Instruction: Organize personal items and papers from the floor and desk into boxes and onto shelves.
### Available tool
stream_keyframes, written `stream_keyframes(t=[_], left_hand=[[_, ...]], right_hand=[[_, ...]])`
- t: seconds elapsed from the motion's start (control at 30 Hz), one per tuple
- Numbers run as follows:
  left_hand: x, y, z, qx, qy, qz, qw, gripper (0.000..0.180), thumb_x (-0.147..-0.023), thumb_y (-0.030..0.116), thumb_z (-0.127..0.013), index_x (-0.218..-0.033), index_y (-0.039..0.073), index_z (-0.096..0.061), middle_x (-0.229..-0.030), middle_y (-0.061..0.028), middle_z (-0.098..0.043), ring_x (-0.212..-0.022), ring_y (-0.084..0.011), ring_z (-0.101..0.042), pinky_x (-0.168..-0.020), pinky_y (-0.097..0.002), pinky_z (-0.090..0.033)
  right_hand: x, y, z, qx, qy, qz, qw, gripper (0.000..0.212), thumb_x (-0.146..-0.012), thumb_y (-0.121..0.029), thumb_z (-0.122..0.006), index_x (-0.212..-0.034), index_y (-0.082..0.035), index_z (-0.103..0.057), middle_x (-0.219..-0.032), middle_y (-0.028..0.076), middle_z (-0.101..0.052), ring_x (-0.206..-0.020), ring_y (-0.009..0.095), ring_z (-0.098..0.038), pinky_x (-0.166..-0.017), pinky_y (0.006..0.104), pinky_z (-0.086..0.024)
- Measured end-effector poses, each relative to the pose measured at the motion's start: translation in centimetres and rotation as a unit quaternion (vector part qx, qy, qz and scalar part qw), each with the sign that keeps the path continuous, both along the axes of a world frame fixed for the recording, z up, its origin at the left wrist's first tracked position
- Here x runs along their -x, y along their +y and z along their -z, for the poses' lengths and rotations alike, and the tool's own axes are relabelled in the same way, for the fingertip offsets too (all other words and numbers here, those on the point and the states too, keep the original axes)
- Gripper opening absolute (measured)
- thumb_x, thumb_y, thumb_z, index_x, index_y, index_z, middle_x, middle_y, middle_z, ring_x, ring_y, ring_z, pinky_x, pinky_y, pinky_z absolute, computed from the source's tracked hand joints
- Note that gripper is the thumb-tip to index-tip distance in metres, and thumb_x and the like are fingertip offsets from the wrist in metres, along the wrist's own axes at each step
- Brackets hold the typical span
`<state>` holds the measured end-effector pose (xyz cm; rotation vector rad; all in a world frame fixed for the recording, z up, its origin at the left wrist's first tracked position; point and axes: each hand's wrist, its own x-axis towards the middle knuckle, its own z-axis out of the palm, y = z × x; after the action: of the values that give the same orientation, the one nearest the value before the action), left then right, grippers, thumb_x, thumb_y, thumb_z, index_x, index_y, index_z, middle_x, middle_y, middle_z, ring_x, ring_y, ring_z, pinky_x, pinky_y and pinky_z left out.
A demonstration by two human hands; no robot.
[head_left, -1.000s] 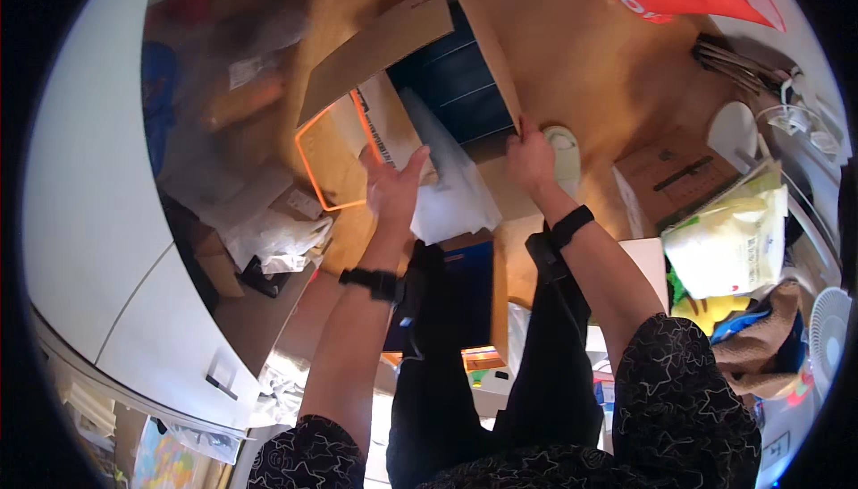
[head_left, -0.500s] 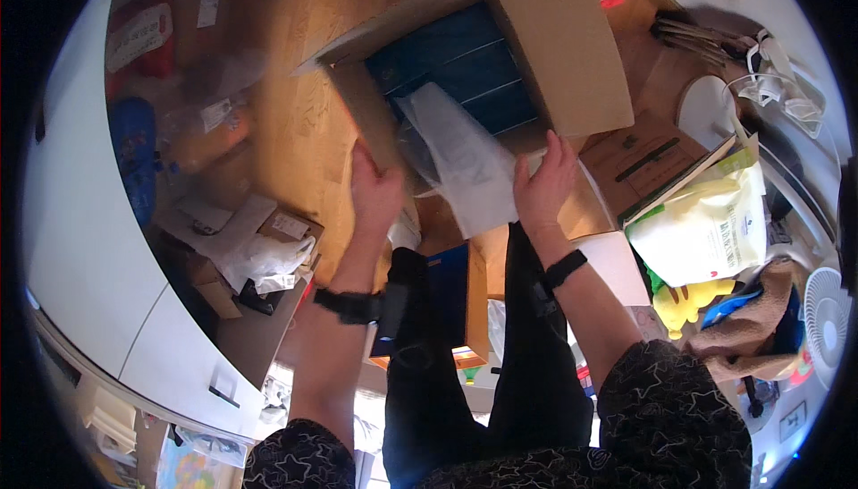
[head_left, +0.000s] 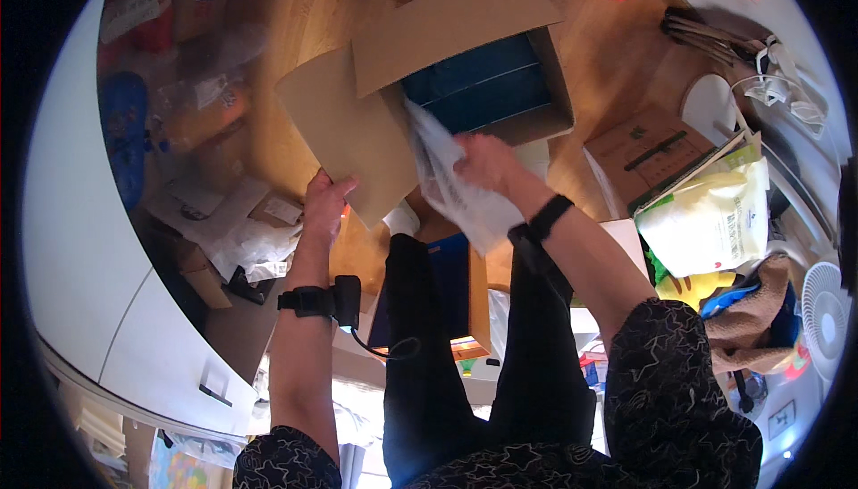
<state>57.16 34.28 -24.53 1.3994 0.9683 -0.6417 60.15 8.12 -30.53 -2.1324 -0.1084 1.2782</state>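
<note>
An open brown cardboard box [head_left: 559, 87] sits on the floor in front of me, with dark blue flat packages [head_left: 487, 87] inside. Its left flap [head_left: 344, 122] is folded outward. My left hand [head_left: 326, 203] pinches that flap's lower corner, the thumb on top and the other fingers partly hidden under it. A translucent white plastic bag [head_left: 478, 216] hangs over the box's near edge, its upper end reaching inside. My right hand [head_left: 490, 164] is closed on the bag's upper right side.
At right lie a flattened brown carton [head_left: 648, 154], a white and green bag [head_left: 715, 221] and a yellow plush toy [head_left: 693, 290]. A blue and orange box [head_left: 460, 301] stands between my legs. Wrapped parcels [head_left: 206, 113] and a white cabinet [head_left: 170, 328] line the left side.
My left hand has moved left and down and now grips the box flap. The right hand has moved left onto the plastic bag. The box has shifted, its left flap now folded out.
</note>
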Motion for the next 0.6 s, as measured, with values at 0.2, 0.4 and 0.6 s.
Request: stream_keyframes(t=[0.2,0.4,0.6], left_hand=[[0.1,0.3,0.1,-0.059,0.031,0.040,0.997,0.028,-0.075,0.004,-0.059,-0.103,0.003,-0.055,-0.091,-0.0023,-0.061,-0.080,-0.0110,-0.056,-0.066,-0.0236,-0.043],[1.3,1.3,2.2,-0.163,0.083,0.104,0.978,0.034,-0.073,0.019,-0.067,-0.101,0.004,-0.056,-0.082,-0.0039,-0.061,-0.075,-0.0092,-0.056,-0.059,-0.0246,-0.043],[4.0,6.6,4.6,-0.470,-0.010,0.231,0.852,0.046,-0.073,0.021,-0.068,-0.111,0.004,-0.048,-0.086,-0.0114,-0.059,-0.070,-0.0161,-0.060,-0.052,-0.0334,-0.046]], right_hand=[[5.6,-4.1,-7.3,-0.146,0.060,-0.008,0.988,0.028,-0.070,-0.019,-0.055,-0.095,-0.008,-0.061,-0.078,0.018,-0.061,-0.075,0.034,-0.059,-0.069,0.0413,-0.047],[9.5,-8.1,-9.8,-0.140,0.054,-0.043,0.988,0.023,-0.072,-0.022,-0.059,-0.088,-0.006,-0.063,-0.070,0.015,-0.060,-0.068,0.030,-0.060,-0.064,0.0371,-0.047],[10.0,-7.0,-9.5,-0.082,0.046,0.076,0.993,0.027,-0.073,-0.032,-0.064,-0.080,-0.007,-0.064,-0.063,0.013,-0.057,-0.063,0.029,-0.058,-0.059,0.0363,-0.046]])
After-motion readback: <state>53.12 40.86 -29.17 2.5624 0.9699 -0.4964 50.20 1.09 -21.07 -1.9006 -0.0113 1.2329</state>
